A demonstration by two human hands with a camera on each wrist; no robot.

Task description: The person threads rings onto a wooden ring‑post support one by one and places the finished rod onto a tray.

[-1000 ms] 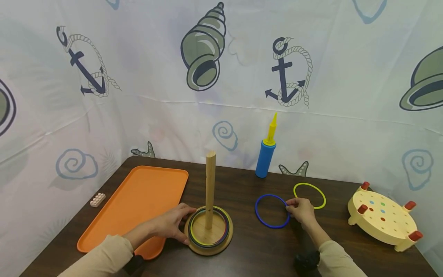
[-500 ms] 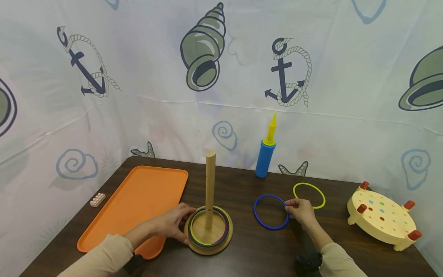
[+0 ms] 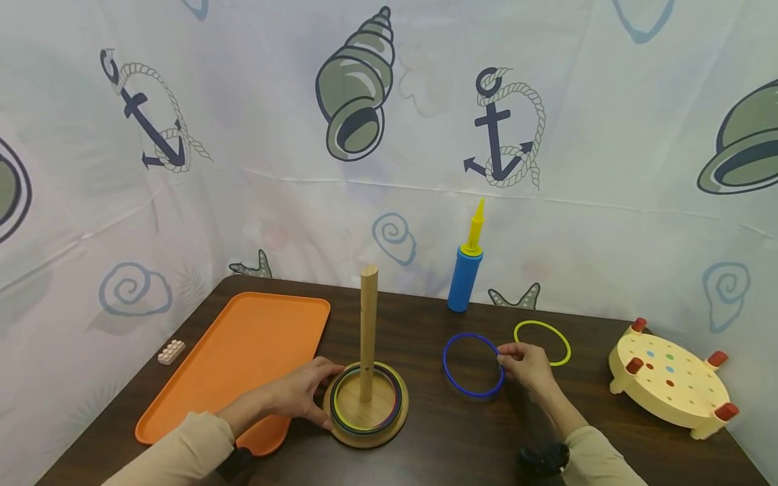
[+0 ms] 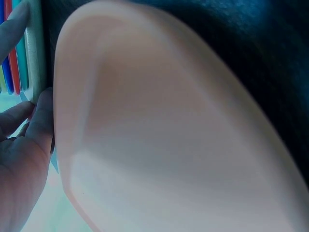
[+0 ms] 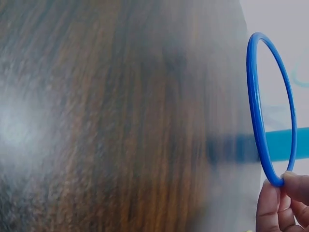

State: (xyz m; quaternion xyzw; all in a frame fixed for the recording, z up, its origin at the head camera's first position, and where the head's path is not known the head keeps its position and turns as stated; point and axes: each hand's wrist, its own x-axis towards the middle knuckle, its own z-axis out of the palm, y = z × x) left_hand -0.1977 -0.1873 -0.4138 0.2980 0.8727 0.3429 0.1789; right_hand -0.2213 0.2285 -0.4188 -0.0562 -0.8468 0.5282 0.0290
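A wooden ring-toss stand (image 3: 368,324) stands upright in the head view, with several rings (image 3: 389,424) stacked round the foot of its post. My left hand (image 3: 300,391) holds the left edge of its round base, thumb and fingers spread along the rim; the left wrist view catches this hand (image 4: 24,159) beside the stacked coloured rings. To the right, my right hand (image 3: 529,368) pinches the right side of a blue ring (image 3: 446,368), which tilts up off the table. The right wrist view has the same blue ring (image 5: 258,111) between thumb and fingertips (image 5: 268,200).
A yellow ring (image 3: 568,344) lies just behind my right hand. An orange tray (image 3: 261,331) is at the left, a pink toy brick (image 3: 171,351) beside it. At the back stands a blue-and-yellow hand pump (image 3: 464,277). A cream pegged toy board (image 3: 671,381) occupies the right side.
The blue ring has shifted slightly left, and its far side has risen in my right hand. My left hand has stayed at the stand's base.
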